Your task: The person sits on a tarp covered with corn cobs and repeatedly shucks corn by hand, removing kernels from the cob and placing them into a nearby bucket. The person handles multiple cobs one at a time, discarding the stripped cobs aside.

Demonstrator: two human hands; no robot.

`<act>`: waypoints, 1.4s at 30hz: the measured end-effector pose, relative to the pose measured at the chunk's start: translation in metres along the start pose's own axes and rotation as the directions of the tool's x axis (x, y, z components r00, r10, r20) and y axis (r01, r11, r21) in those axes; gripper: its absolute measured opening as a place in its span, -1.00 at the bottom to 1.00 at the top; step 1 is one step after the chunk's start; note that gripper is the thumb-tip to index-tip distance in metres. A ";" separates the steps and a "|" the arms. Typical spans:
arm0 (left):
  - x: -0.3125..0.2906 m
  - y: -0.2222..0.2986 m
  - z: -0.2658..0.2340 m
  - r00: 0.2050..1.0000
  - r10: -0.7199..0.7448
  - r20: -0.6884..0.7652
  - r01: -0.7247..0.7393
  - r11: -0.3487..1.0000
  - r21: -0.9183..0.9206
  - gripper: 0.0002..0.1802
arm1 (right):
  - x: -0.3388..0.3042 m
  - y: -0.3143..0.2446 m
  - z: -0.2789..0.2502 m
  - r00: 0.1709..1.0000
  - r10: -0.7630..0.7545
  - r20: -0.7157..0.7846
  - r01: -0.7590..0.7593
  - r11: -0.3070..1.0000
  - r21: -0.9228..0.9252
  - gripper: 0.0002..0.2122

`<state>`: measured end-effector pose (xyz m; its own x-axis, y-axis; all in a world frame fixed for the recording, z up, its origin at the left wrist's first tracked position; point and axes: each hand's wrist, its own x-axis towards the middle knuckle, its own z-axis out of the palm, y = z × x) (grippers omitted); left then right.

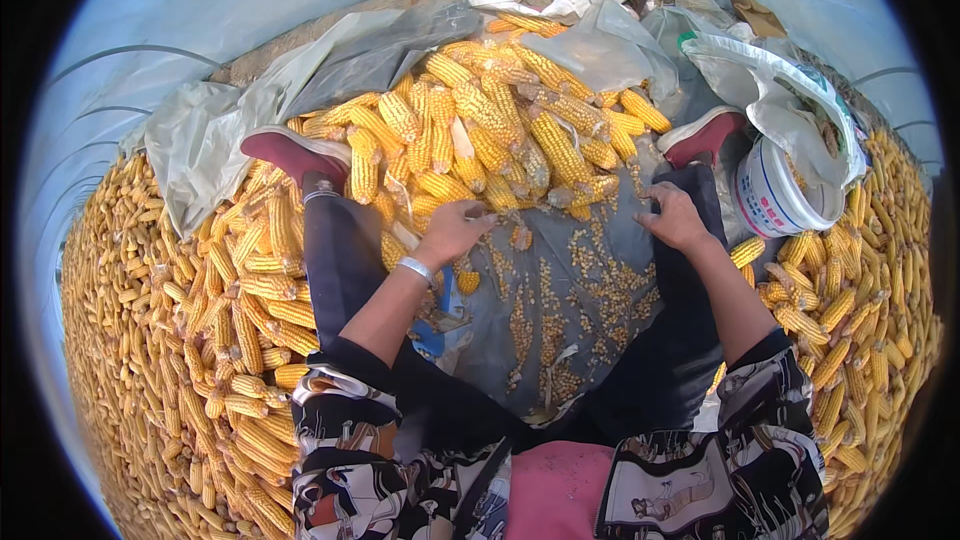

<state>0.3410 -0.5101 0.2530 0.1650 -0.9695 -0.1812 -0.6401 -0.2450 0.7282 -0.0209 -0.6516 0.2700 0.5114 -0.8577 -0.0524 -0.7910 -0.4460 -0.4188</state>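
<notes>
Mid-frame, the left hand (pixel 456 230) is hovering by corn cobs (pixel 488 120), grip unclear; rightward, the right hand (pixel 675 216) is hanging, fingers parted.

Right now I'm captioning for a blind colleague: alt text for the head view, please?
A left hand and right hand, held apart, flank a dark sheet strewn with kernels, before heaped corn cobs. A white bucket is at right; more cobs line both sides.
</notes>
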 end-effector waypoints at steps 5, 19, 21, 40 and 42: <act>0.122 0.017 -0.031 0.956 -0.182 -0.228 0.191 0.981 0.019 -0.20 | 0.102 -0.035 0.025 0.992 -0.077 -0.098 0.084 0.994 0.065 -0.22; 0.163 0.031 0.032 0.909 0.007 -0.416 0.031 0.996 0.085 0.22 | 0.150 -0.095 0.066 0.978 0.206 0.033 -0.203 0.977 -0.070 0.05; 0.149 0.040 0.044 0.920 0.037 -0.391 0.000 0.996 0.094 0.16 | 0.124 -0.097 0.078 0.965 0.255 -0.056 -0.254 0.967 0.023 0.05; -0.078 -0.023 0.176 0.984 0.109 -0.142 -0.050 0.928 0.368 0.05 | -0.111 -0.066 0.139 0.960 0.227 -0.165 -0.252 0.956 -0.148 -0.10; -0.079 -0.017 0.173 0.994 0.027 -0.101 0.016 0.916 0.401 0.08 | -0.111 -0.068 0.144 0.987 0.036 -0.154 -0.066 0.978 -0.196 -0.13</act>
<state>0.2086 -0.4304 0.1405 0.2232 -0.9703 -0.0937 -0.8847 -0.2420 0.3985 0.0247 -0.4896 0.1740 0.4246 -0.9025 0.0728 -0.8737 -0.4295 -0.2284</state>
